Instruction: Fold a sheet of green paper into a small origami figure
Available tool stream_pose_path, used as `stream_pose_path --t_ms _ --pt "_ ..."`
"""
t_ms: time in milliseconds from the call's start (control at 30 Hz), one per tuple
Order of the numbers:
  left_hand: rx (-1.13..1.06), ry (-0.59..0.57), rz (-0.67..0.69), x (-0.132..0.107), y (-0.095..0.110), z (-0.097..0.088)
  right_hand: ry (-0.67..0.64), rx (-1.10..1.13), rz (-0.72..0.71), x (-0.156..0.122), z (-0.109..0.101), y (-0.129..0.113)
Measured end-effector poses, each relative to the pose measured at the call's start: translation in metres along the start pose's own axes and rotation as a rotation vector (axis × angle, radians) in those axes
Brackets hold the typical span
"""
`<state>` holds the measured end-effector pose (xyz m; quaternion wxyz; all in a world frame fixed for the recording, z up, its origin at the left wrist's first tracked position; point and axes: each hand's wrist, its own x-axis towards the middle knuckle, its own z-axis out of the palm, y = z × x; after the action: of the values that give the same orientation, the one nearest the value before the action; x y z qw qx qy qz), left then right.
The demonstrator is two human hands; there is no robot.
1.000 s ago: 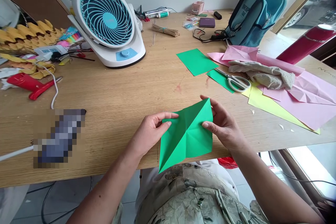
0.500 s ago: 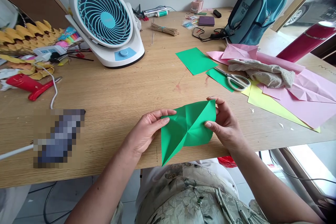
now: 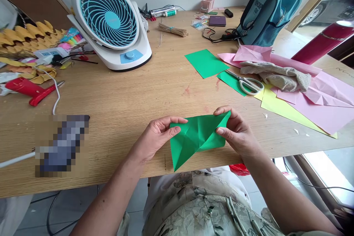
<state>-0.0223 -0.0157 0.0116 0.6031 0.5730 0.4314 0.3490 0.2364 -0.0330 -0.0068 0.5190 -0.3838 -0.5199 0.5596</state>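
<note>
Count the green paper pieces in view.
3: a folded piece held between the left hand and right hand; a flat sheet mid-table; a strip under the scissors. Others may hide beneath the pink sheets.

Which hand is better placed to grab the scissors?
Right, probably. The right hand holds the folded green paper on the side where the scissors lie; the left hand would have to reach across it.

The creased green paper (image 3: 197, 138) at lower centre looks thin and matt. The table (image 3: 124, 99) under it is pale wood with a visible grain. The fan (image 3: 110, 18), upper left, is glossy white plastic. At right, the scissors (image 3: 240, 79) have shiny metal blades, and the cloth (image 3: 276, 75) looks coarsely knitted.
</note>
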Motion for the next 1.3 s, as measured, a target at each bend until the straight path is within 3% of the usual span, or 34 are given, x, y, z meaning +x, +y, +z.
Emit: stream_pose_path --t_ms 300,533,667,933,1100,1300 --pt "0.202 0.086 0.051 0.002 -0.001 0.004 -0.029 -0.086 -0.046 0.000 -0.006 -0.008" --pt "0.058 0.118 0.088 0.006 0.003 -0.001 -0.067 -0.128 -0.088 0.002 -0.016 -0.007" --pt "0.012 0.080 0.063 0.007 0.011 -0.001 -0.060 -0.173 -0.153 0.006 -0.020 -0.008" --pt "0.119 0.156 0.167 0.010 0.034 -0.005 0.036 -0.396 -0.245 0.010 -0.018 -0.031" --pt "0.153 0.147 0.125 0.011 0.022 -0.006 0.002 -0.317 -0.208 0.009 -0.012 -0.028" --pt "0.250 0.008 0.005 0.016 0.004 0.002 -0.016 -0.204 -0.234 0.010 -0.006 -0.028"
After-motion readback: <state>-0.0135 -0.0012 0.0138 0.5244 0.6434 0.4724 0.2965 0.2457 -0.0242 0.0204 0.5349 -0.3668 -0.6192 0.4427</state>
